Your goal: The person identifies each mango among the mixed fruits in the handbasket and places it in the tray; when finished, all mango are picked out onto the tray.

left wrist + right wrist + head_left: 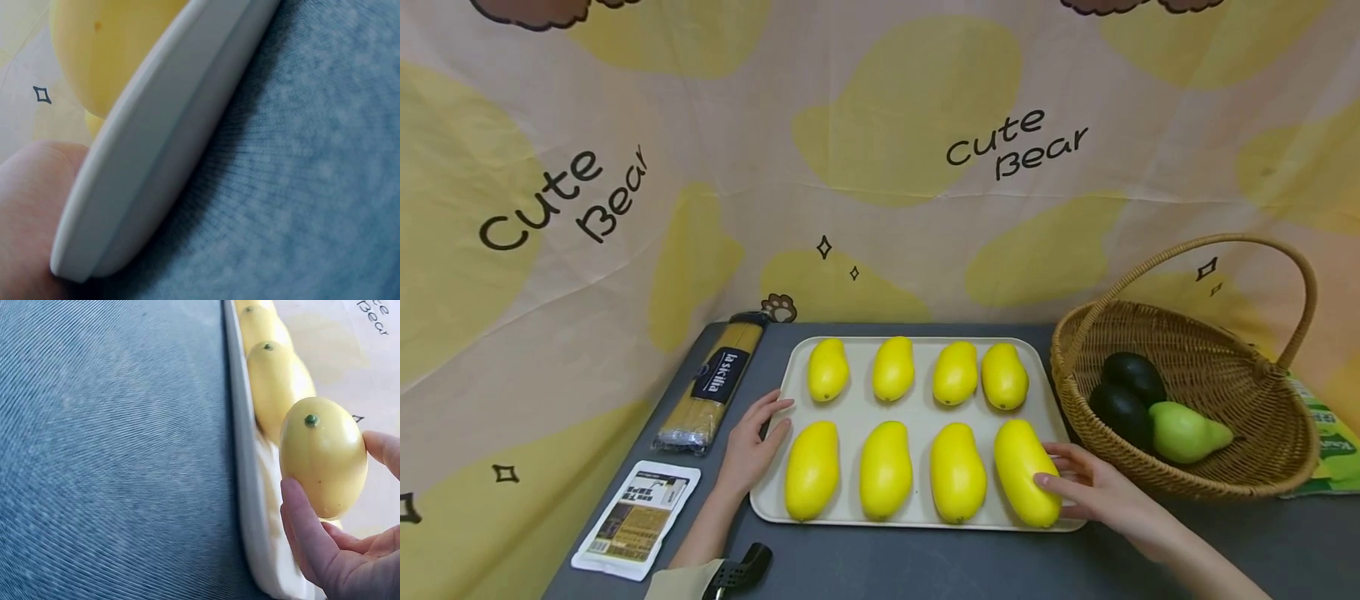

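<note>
A cream rectangular tray [925, 528] bears two rows of yellow mangoes; the back row has smaller-looking ones, such as the mango [828, 369] at the left. My right hand [1093, 487] pinches the front-row mango at the right end [1021, 471], thumb on one side and fingers on the other. In the right wrist view this mango [325, 456] shows its green-dotted end toward the camera. At the tray's left edge, my left hand [756, 446] rests against the rim with fingers extended. The left wrist view shows the tray's side [150, 144] beside part of that hand.
A wicker basket [1195, 350] with two dark green avocados [1123, 412] and a green pear [1187, 432] stands right of the tray. On the left lie a spaghetti pack [715, 383] and a white pouch [636, 518]. A green bag [1333, 442] lies behind the basket; a printed cloth [887, 167] hangs behind.
</note>
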### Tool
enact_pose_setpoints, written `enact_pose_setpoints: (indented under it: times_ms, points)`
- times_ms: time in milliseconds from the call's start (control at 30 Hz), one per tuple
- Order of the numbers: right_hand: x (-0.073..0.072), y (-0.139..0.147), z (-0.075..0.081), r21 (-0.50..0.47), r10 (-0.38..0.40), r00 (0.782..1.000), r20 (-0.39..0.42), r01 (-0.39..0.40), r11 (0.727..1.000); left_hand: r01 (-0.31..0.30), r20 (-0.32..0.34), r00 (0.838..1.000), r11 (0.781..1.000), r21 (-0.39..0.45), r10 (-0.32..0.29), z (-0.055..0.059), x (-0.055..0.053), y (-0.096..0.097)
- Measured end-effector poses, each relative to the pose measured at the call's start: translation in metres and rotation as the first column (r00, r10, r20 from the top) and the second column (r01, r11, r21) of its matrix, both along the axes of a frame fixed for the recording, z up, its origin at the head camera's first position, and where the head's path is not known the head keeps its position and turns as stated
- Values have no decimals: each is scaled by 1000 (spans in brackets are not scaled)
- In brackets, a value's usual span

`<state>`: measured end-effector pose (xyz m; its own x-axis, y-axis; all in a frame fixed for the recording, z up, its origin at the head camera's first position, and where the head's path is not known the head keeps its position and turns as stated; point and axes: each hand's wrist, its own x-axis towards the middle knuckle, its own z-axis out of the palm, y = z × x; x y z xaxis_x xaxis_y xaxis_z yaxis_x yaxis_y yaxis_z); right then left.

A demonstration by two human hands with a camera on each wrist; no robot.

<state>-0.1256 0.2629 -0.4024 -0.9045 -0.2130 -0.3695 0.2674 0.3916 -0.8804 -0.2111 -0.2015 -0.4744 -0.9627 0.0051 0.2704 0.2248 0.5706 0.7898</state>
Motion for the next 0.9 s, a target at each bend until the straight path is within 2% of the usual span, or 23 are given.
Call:
enact_pose_setpoints:
  times_ms: [267, 633, 900]
  points:
    - [-2, -4, -11, 67, -34, 999, -15, 35, 997, -3, 17, 1000, 1000, 0, 3, 0, 0, 1]
    - [-2, -8, -13, 143, -69, 997, -38, 74, 987, 5, 17, 1000, 1000, -1, -5, -1, 0, 0]
    - [-2, -12, -15, 149, -82, 995, -59, 90, 985, 6, 22, 1000, 1000, 8, -6, 0, 0, 0]
